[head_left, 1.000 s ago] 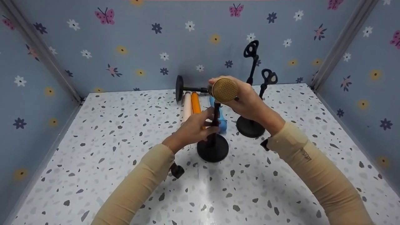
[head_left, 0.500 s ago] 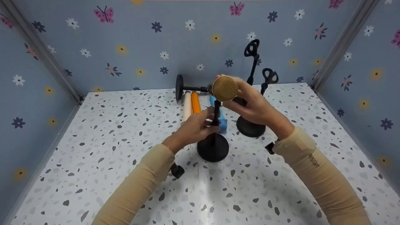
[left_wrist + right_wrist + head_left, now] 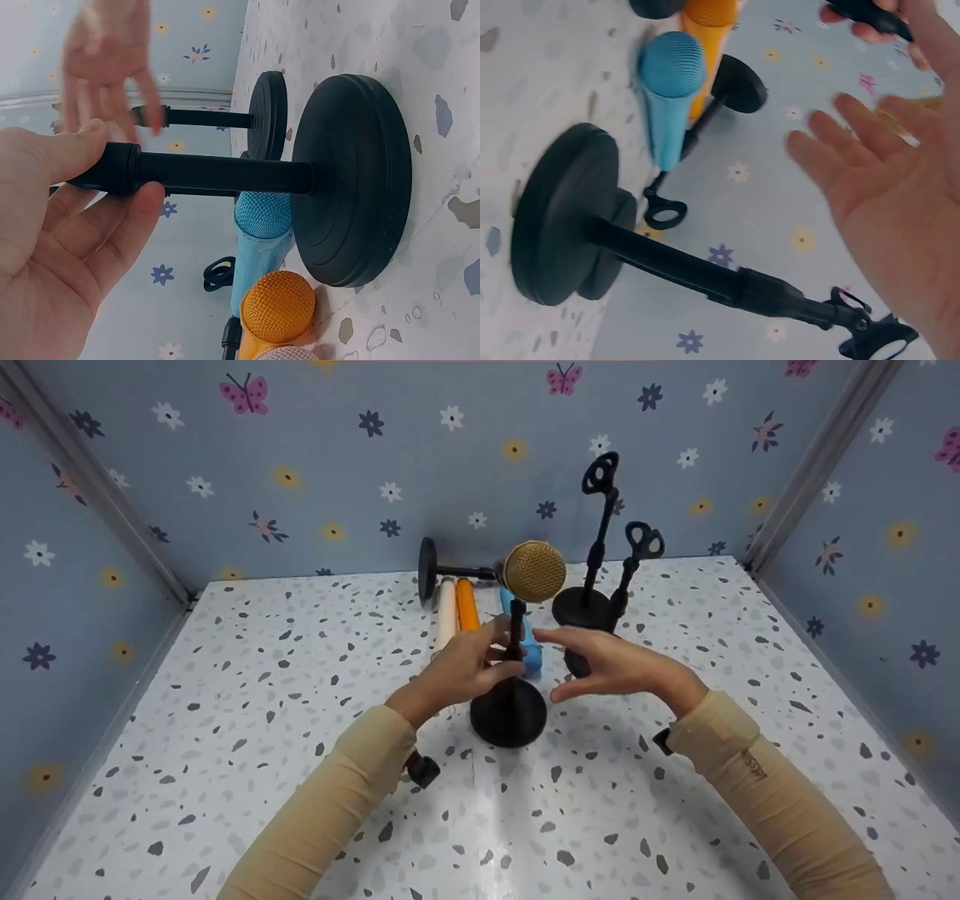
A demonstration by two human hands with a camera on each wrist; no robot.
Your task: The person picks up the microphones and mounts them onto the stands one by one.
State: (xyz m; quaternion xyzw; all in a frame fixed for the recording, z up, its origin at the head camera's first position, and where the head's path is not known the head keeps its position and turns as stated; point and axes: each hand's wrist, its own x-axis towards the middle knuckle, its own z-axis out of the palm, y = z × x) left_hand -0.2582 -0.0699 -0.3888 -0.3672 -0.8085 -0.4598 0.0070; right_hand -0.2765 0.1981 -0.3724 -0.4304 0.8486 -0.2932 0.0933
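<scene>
Where the left hand (image 3: 459, 666) grips: upper post of the near stand (image 3: 511, 718), thumb and fingers curled round its black collar.
Near stand: black, upright, round base flat on the table (image 3: 247, 682), around mid-width and nearer the far edge than the near edge.
Gold microphone (image 3: 535, 571): at the top of the near stand, mesh head turned toward the head camera; its body and clip hidden behind the mesh.
Right hand (image 3: 619, 664): fingers extended and lightly bent, thumb well apart from them, has hold of nothing; just right of the near stand's post and apart from it.
Rear right stand (image 3: 596, 556): black, upright, ring clip at top, between mid-width and the table's far right corner.
Forward right stand (image 3: 619, 604): same pattern, just beside the former; base partly covered by the right hand in the head view.
Fallen stand (image 3: 427, 570): on its side along the far edge, disc base on edge at the left.
Pale microphone (image 3: 447, 611), orange microphone (image 3: 466, 604): lying side by side behind the left hand, handles toward the far edge.
Blue microphone (image 3: 532, 658): lying a little to their right, behind the near stand.
Wall (image 3: 420, 450): blue, flowers and butterflies, beyond the table's far edge.
</scene>
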